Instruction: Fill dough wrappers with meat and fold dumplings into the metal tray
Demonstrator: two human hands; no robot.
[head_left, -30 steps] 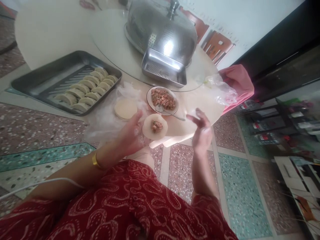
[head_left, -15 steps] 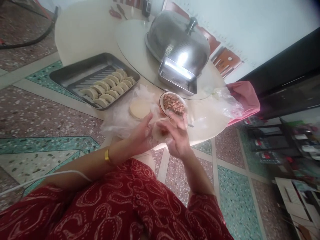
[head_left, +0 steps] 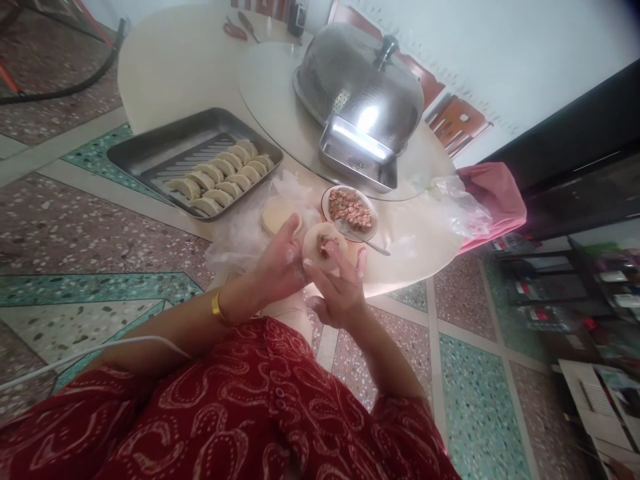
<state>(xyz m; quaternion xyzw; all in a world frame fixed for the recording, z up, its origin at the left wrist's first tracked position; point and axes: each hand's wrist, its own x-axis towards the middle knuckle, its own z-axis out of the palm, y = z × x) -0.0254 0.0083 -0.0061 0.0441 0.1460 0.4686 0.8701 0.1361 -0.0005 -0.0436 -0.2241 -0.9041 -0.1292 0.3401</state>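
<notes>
My left hand (head_left: 286,263) holds up a round dumpling wrapper (head_left: 314,239), its thumb raised and its other fingers partly hidden. A small lump of meat filling (head_left: 323,245) sits in the middle of the wrapper. The right hand (head_left: 343,287) reaches over the wrapper's near edge with its fingers apart, a fingertip at the filling. Just beyond is a bowl of minced filling (head_left: 350,208) with a spoon (head_left: 373,247) leaning in it. More round wrappers (head_left: 280,217) lie stacked on a plastic sheet (head_left: 240,233) left of the bowl.
A dark metal tray (head_left: 150,157) at the left holds rows of folded dumplings (head_left: 220,175). Behind the bowl stand a small metal pan (head_left: 357,160) and a large domed lid (head_left: 355,80) on the glass turntable (head_left: 270,87). A clear plastic bag (head_left: 460,207) lies near the right edge.
My right hand has drawn back toward me from beside the bowl, its fingers now on the wrapper. The wrapper is turned more toward view, showing the filling. The spoon shows more clearly.
</notes>
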